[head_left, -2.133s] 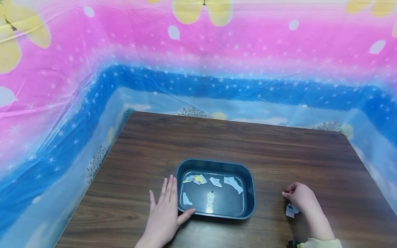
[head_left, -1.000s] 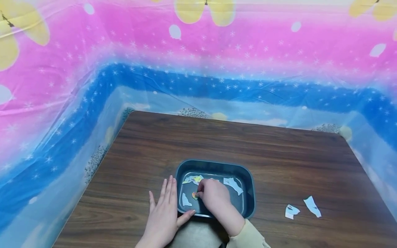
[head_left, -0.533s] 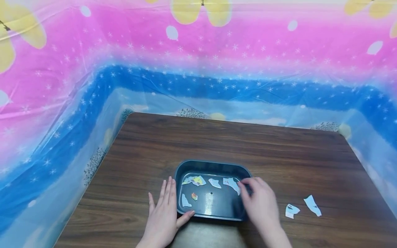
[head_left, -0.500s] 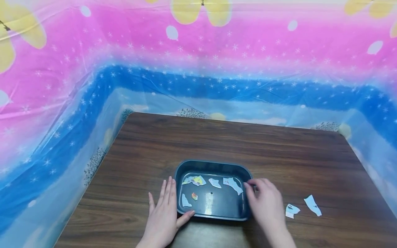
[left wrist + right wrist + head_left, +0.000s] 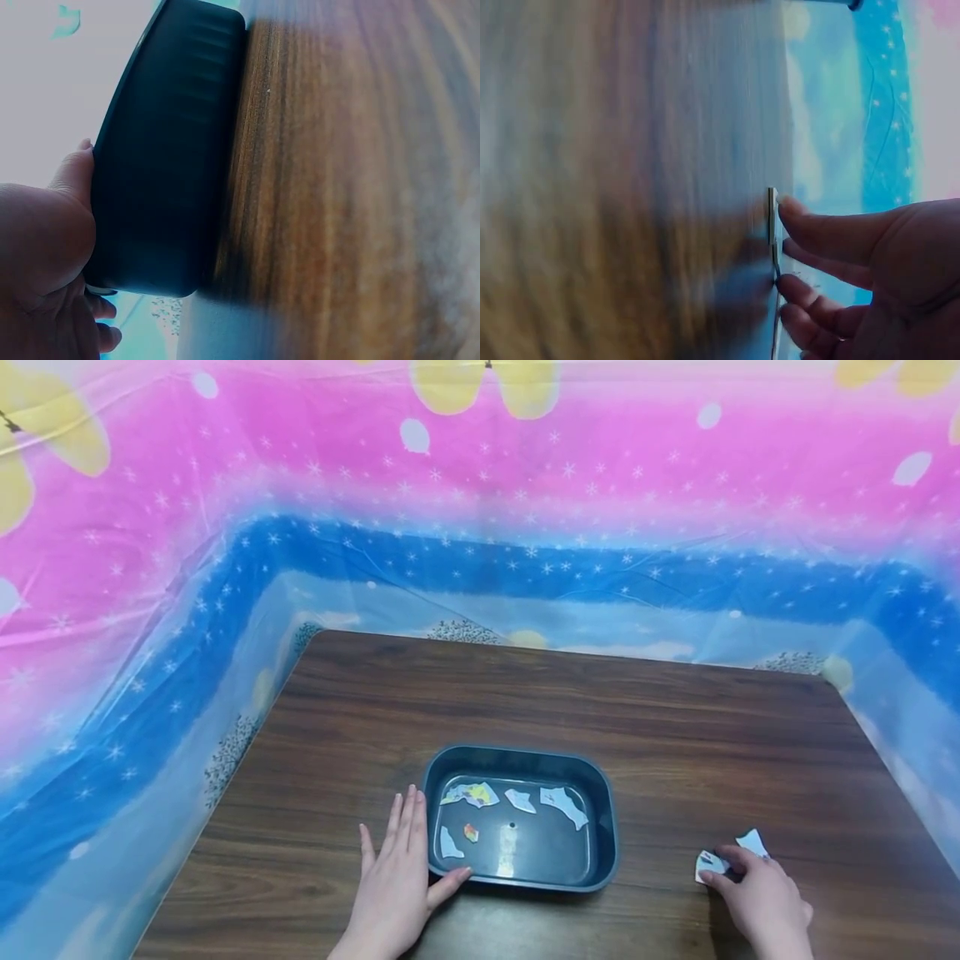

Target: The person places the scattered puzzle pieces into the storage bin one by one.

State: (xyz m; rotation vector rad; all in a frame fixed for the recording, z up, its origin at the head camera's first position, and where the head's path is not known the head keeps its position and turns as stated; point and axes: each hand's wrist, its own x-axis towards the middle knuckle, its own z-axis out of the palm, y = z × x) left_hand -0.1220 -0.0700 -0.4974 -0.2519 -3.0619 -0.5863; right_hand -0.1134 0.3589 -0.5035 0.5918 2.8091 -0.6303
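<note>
In the head view, a dark blue-grey plastic tray [image 5: 517,883] holds several flat, jagged-edged picture pieces, among them a yellow-printed piece [image 5: 476,794], a small orange one [image 5: 471,833] and a white one [image 5: 564,806]. My left hand [image 5: 390,877] lies against the tray's left side, fingers straight and thumb on the front-left rim. To the tray's right, my right hand [image 5: 765,897] pinches a white jagged piece [image 5: 708,862] with a dark print between thumb and fingers, at the table surface. Beyond that hand, a second white piece [image 5: 752,841] is partly hidden.
The dark wood-grain table [image 5: 570,702] has its back edge along a pink and blue patterned cloth [image 5: 525,568]. That cloth also hangs along the left and right sides. In the left wrist view, the tray's outer wall [image 5: 172,150] stands on the table.
My right hand set the small orange piece in the tray, then moved right to the table pieces and now pinches the nearer white one, slightly shifted. My left hand stays at the tray.
</note>
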